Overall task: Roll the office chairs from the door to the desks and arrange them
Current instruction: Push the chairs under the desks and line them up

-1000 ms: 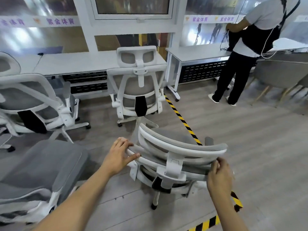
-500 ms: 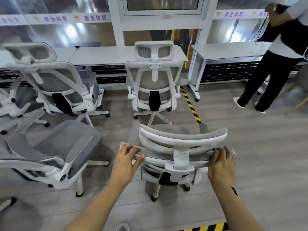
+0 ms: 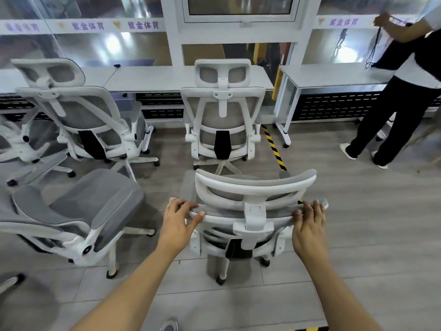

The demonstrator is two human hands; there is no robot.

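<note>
1. Head view: the fingers (image 3: pixel 185 207) of the left hand (image 3: pixel 177 226) are curled over the top rail of the rolled chair (image 3: pixel 255 187), with the thumb pressed along its near edge. The right hand (image 3: pixel 309 226) is hooked over the rail's other end, so the chair is held by both hands.
2. The rolled chair is stood on the floor just behind a parked chair (image 3: pixel 223 115), which is drawn up to the bench (image 3: pixel 167 78).
3. Over the last second the rolled chair has been swung from an angle to square with the bench. The left hand has been moved from the frame's corner onto the rail.
4. Delivery is judged nearly done. The place straight ahead is taken, so a sideways shift is probably needed, perhaps towards the right-hand bench (image 3: pixel 334 76), where another person (image 3: pixel 405 103) is standing.
</note>
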